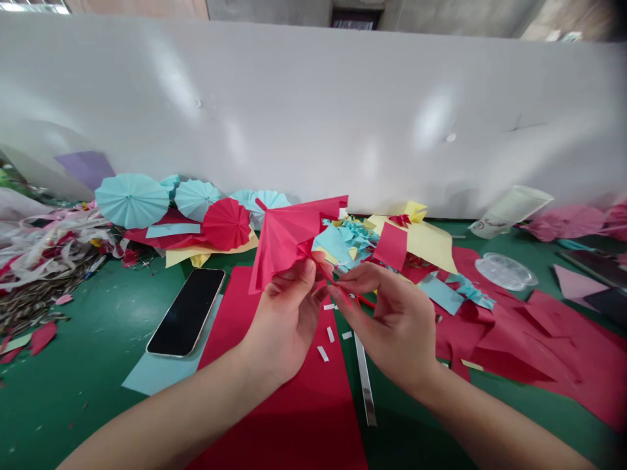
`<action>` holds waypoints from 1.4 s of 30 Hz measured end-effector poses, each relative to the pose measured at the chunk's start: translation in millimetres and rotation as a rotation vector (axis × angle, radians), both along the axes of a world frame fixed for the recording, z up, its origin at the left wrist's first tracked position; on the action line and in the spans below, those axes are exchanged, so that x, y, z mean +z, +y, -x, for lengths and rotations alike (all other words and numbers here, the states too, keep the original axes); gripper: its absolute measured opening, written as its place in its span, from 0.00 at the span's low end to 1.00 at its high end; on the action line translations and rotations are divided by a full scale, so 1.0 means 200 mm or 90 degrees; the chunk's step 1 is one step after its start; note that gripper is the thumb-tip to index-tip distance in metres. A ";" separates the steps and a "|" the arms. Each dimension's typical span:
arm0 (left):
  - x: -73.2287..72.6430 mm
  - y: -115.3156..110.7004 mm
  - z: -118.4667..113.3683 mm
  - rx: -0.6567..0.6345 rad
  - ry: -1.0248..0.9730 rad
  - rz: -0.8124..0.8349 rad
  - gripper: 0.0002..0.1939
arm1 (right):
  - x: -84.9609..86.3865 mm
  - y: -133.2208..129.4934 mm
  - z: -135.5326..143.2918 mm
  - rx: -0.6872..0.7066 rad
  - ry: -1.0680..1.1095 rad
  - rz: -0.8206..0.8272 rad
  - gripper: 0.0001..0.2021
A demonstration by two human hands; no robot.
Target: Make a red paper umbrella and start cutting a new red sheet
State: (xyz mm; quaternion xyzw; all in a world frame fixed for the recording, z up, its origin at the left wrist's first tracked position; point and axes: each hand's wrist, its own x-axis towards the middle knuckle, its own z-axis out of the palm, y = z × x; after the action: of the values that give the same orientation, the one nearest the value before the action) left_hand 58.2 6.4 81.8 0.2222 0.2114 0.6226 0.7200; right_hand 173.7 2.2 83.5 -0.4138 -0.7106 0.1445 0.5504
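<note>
My left hand [289, 320] is closed, pinching the gathered base of a red pleated paper fan [294, 235]. The fan spreads upward and leftward above the fingers. From its base a thin red strand [326, 271] runs to my right hand [399, 326], whose thumb and fingertips are pinched on it. The strand's red end [366, 301] shows past the right fingers; whether it is string or twisted paper I cannot tell. Both hands are above a flat red paper sheet [274, 411], where small white strips [322, 354] lie scattered.
A phone [187, 313] lies on blue paper at left. A narrow metal strip [364, 385] lies below my right hand. Blue paper rosettes [132, 199] lean near the white panel [313, 111]. Red scraps [519, 346], a plastic lid [505, 271] and a tipped cup [512, 210] are at right.
</note>
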 end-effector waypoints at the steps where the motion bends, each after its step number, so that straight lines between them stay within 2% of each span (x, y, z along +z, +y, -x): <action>1: 0.00 0.00 0.00 0.004 0.000 0.009 0.06 | 0.00 0.00 0.00 -0.015 -0.031 -0.050 0.08; 4: 0.01 0.00 0.00 0.018 0.013 0.040 0.05 | -0.02 0.01 -0.01 -0.039 -0.113 -0.168 0.09; 7: 0.02 -0.01 0.00 0.017 0.011 0.068 0.05 | -0.03 0.02 -0.02 -0.057 -0.180 -0.239 0.10; 12: 0.03 -0.02 0.00 0.005 -0.007 0.090 0.04 | -0.05 0.02 -0.03 -0.085 -0.258 -0.280 0.11; 17: 0.02 -0.01 0.01 0.021 0.000 0.104 0.04 | -0.05 0.02 -0.03 -0.082 -0.242 -0.274 0.10; 23: 0.03 -0.01 0.01 0.042 0.041 0.066 0.03 | -0.03 0.01 -0.01 -0.047 -0.155 -0.209 0.09; 28: 0.01 -0.01 0.01 0.034 0.027 0.031 0.01 | -0.01 -0.01 0.01 -0.041 -0.104 -0.149 0.06; 32: 0.00 -0.01 0.02 0.003 0.031 0.007 0.02 | 0.00 -0.01 0.01 -0.048 -0.052 -0.019 0.04; 37: 0.01 -0.01 0.02 0.013 0.037 -0.004 0.03 | 0.01 0.00 0.00 0.022 0.041 0.160 0.02; 42: 0.02 -0.01 0.02 0.022 0.055 -0.017 0.05 | 0.01 0.02 -0.02 0.081 0.104 0.286 0.05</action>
State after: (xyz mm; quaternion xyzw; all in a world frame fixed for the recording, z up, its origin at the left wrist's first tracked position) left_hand 54.3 5.0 85.9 0.2548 0.2379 0.6274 0.6963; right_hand 177.2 6.6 85.3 -0.4669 -0.6384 0.3665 0.4901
